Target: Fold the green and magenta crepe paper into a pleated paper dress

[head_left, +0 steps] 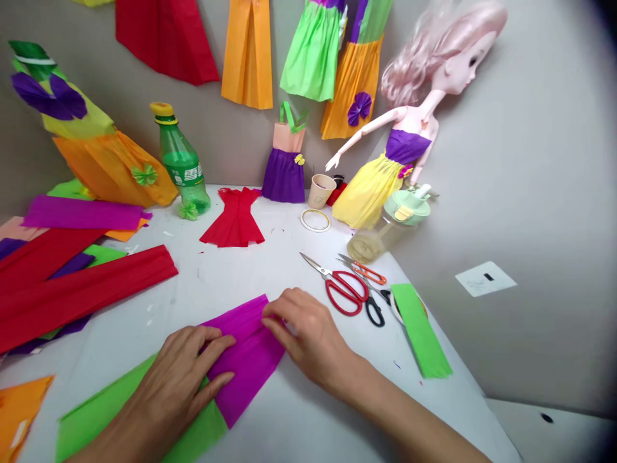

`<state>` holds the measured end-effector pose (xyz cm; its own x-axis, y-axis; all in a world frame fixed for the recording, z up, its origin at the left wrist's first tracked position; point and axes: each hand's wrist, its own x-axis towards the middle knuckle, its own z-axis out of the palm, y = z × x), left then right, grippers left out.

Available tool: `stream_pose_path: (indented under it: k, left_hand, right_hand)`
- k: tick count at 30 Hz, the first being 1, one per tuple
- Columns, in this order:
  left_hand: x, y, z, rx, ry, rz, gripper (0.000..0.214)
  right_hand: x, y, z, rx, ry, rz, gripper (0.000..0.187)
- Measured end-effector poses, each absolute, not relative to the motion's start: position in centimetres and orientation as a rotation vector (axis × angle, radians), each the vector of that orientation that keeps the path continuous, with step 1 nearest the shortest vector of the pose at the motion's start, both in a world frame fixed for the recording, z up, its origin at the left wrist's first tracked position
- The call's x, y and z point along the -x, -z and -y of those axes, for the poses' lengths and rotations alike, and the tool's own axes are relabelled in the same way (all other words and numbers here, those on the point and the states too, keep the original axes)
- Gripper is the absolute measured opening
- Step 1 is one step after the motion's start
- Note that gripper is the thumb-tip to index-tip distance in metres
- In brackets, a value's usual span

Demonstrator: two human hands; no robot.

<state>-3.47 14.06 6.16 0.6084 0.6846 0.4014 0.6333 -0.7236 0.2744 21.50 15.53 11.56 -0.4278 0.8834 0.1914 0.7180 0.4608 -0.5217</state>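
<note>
A piece of magenta crepe paper (250, 370) lies on the table and meets a green crepe paper piece (110, 399) at its left side. My left hand (187, 363) rests over both, its fingers spread and pressing on the magenta part. With thumb and index finger together, my right hand (308, 331) pinches the upper right edge of the magenta paper. A lengthwise crease runs through the magenta sheet between the hands. Part of the green piece is hidden under my left hand and forearm.
Red-handled scissors (344, 289), black-handled scissors (373, 308) and an orange cutter (369, 272) lie to the right. A doll (407, 145), a lidded cup (380, 225) and a green bottle (186, 164) stand behind. Crepe strips (96, 289) pile at left; a green strip (421, 334) covers a tape roll.
</note>
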Motion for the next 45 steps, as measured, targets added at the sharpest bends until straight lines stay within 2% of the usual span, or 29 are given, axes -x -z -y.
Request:
stream_pose_path:
  k: [3,9,14,19,25,33,38,45]
  left_hand:
    - [3.6,-6.3,-14.0,-2.652,-0.699,-1.118,0.033]
    - [3.9,-6.6,-13.9,-2.533,-0.669,-1.128,0.033]
    - [4.1,-6.7,-14.1,-2.446,-0.658,-1.139,0.026]
    - [4.2,-7.3,-14.6,-2.413,-0.664,-1.07,0.027]
    - [4.5,-7.5,-14.8,-2.41,-0.624,-1.044,0.027]
    - [4.5,-7.8,-14.7,-2.396,-0.605,-1.057,0.022]
    - [4.6,-7.7,-14.6,-2.371,-0.592,-1.063,0.016]
    - [4.8,-7.5,-14.7,-2.359,-0.552,-1.059,0.013]
  right_hand:
    - [-20.2,-10.8,-15.4,1.227,-0.427,2.543,0.012]
    - [-20.9,-10.9,-16.2,1.558,-0.336,2.525,0.005]
    - [-20.7,-10.9,-15.7,1.243,-0.364,2.697,0.012]
    - [-20.8,-11.2,-15.4,1.217,-0.354,2.725,0.017]
    - [-21.0,-11.9,-14.5,0.948,-0.415,2.838,0.019]
    - [-20.6,-11.1,-14.7,0.994,-0.428,2.842,0.021]
    - [-20.6,-9.7,-15.1,1.117,-0.251,2.726,0.02]
    - [-19.1,-8.5,-15.5,0.961,-0.25,2.711,0.019]
